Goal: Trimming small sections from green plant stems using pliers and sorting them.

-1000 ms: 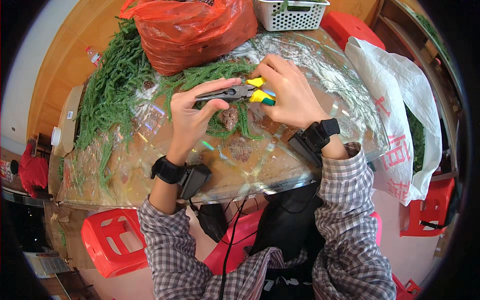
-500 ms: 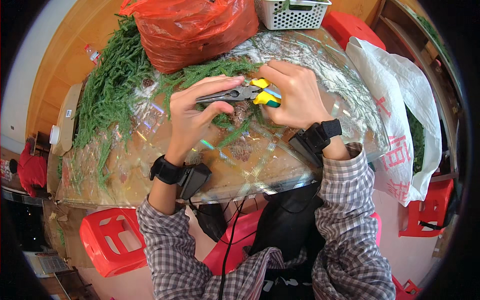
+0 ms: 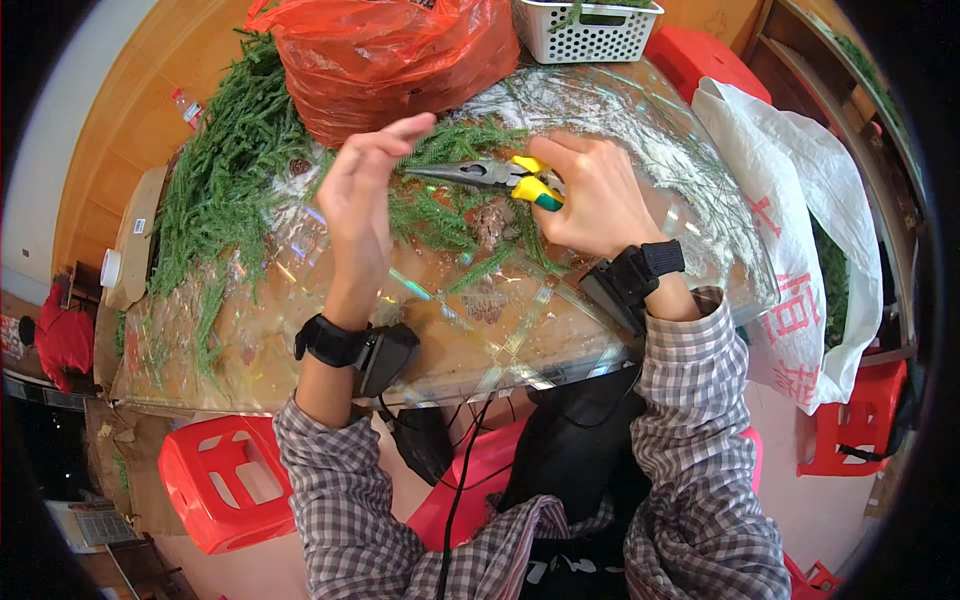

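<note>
Long-nose pliers (image 3: 490, 174) with yellow and green handles are gripped in my right hand (image 3: 598, 196), their jaws pointing left. My left hand (image 3: 362, 192) is raised just beyond the jaw tips, fingers stretched out and apart from the pliers, with nothing seen in it. Below the pliers lies a green artificial pine sprig (image 3: 440, 218) on the table, with a brown pine cone (image 3: 489, 224) among its needles. Whether the jaws hold any wire is too small to tell.
A heap of green pine garland (image 3: 225, 170) covers the table's left side. A red plastic bag (image 3: 400, 70) and a white perforated basket (image 3: 585, 35) stand at the back. White powder (image 3: 640, 110) is scattered at far right. A white sack (image 3: 790, 220) hangs by the right edge.
My left hand has drawn away from the pliers' jaws to the left, its fingers lifting. The pliers have shifted slightly right in my right hand.
</note>
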The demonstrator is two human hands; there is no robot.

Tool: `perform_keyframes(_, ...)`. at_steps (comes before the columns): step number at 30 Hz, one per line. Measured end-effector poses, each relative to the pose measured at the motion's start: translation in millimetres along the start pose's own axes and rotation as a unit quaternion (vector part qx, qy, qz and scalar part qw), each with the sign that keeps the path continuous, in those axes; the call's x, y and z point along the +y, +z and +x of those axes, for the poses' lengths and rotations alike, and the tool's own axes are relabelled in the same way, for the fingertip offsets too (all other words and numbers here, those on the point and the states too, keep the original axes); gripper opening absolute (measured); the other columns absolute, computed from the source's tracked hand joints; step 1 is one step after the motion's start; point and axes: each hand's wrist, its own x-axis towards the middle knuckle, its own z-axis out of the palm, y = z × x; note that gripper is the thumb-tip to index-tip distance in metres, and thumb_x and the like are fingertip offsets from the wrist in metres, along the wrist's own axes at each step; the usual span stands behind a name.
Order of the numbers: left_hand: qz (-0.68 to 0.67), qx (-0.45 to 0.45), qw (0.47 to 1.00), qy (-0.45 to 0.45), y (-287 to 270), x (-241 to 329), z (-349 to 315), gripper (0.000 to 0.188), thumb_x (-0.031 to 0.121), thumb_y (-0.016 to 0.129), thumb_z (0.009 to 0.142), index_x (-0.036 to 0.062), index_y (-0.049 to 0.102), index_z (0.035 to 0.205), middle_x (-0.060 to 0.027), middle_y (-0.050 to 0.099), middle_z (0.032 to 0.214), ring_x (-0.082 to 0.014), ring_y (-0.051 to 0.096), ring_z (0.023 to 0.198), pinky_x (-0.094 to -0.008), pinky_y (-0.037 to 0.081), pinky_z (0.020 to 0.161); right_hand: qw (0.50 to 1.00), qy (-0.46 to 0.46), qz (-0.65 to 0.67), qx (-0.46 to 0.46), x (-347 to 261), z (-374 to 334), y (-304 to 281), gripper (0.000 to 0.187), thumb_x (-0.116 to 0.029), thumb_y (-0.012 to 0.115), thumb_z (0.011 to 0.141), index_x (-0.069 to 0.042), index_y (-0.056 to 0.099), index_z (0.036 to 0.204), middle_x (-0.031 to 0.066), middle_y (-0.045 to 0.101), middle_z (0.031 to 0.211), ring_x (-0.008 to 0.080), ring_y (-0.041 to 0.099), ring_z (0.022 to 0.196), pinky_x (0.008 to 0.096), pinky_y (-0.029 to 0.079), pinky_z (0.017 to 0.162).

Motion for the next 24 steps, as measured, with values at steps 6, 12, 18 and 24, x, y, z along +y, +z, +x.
perform_keyframes(6,-0.038,0.133,0.99,-0.023,-14,-4,4,0.02,0.019,0.048,0.094,0.0062,0.047,0.079,-0.0184,0.058,0.113,-0.0247,0.052,0.107,-0.038,0.034,0.099,0.998,0.066,-0.002,0.003,1,1,-1,0.026,-0.011,0.063,0.062,-0.002,0.058,0.086,0.0149,0.06,0.078,0.0366,0.057,0.067,0.0414,0.045,0.059)
perform_keyframes(12,-0.032,0.136,0.99,-0.011,-7,-4,4,0.014,0.011,0.047,0.093,0.0024,0.051,0.083,-0.0167,0.06,0.107,-0.0212,0.055,0.101,-0.033,0.037,0.093,0.991,0.109,0.017,0.072,5,3,2,0.025,-0.01,0.062,0.063,-0.001,0.057,0.086,0.0172,0.059,0.077,0.0359,0.056,0.065,0.0403,0.044,0.058)
perform_keyframes(18,0.024,0.11,0.994,0.0,-3,-2,3,0.014,0.01,0.047,0.093,-0.0002,0.056,0.091,-0.0157,0.061,0.107,-0.02,0.056,0.1,-0.0315,0.039,0.091,0.985,0.137,0.027,0.103,7,3,5,0.023,-0.008,0.061,0.063,0.0,0.056,0.083,0.0192,0.058,0.071,0.0355,0.055,0.062,0.0394,0.043,0.058)
perform_keyframes(24,0.046,0.101,0.994,0.012,-2,-1,3,0.016,0.009,0.047,0.093,-0.0014,0.058,0.094,-0.015,0.061,0.106,-0.0197,0.057,0.099,-0.0317,0.041,0.09,0.985,0.138,0.029,0.098,5,4,3,0.022,-0.008,0.06,0.062,0.0,0.055,0.082,0.0192,0.058,0.07,0.036,0.055,0.062,0.0396,0.043,0.058)
